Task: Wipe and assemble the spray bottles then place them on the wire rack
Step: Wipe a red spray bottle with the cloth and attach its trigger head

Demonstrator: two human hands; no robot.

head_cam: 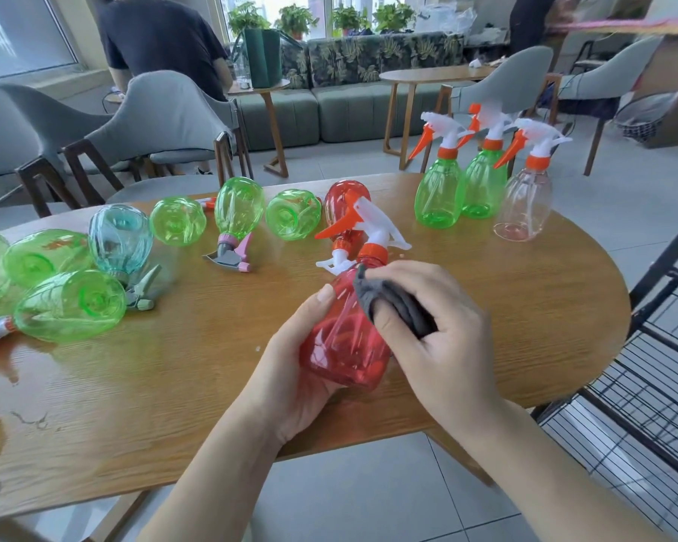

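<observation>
My left hand (290, 369) grips the lower body of a red spray bottle (337, 346) tilted over the wooden table (173, 385); its white and orange trigger head (363, 224) points away from me. My right hand (439, 330) holds a grey cloth (392, 303) and presses it against the bottle's shoulder. A second red bottle (343, 201) lies behind it. Three assembled bottles stand upright at the table's far right: two green ones (439, 193) (482, 185) and a clear one (525, 205). The black wire rack (650, 365) stands to the right of the table.
Several green bottles (71, 303) and a pale blue one (120, 238) lie on their sides across the table's left half, some with trigger heads. Grey chairs (153, 115) stand behind the table. A person in a dark shirt (161, 41) stands at the back left.
</observation>
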